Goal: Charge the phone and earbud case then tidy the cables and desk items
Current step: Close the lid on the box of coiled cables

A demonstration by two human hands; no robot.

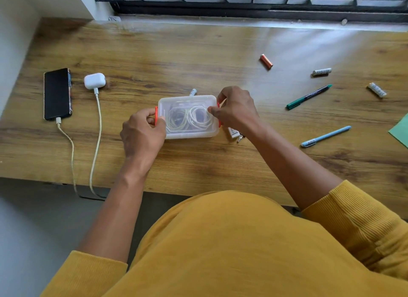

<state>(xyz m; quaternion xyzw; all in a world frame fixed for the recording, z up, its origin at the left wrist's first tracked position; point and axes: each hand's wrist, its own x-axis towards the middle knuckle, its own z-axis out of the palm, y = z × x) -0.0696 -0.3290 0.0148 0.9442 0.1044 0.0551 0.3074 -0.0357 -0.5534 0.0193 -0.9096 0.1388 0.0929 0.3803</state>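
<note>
The phone (57, 93) and the earbud case (95, 81) lie at the left of the desk (198, 53) with cords plugged in, so the step now looks like packing away spare cables. The left hand (141, 133) and right hand (235, 111) curl round the 2 orange clips of the clear box (188, 117) with coiled cables inside. Next, I think, both clips need pressing tight, then the pens and batteries need picking up.

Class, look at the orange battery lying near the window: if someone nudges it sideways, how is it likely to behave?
The orange battery is a smooth cylinder lying on its side on the bare desk, so it would probably roll rather than slide. Nothing rests against it, so it may travel freely. It looks rigid, and probably dense for its size.
</note>
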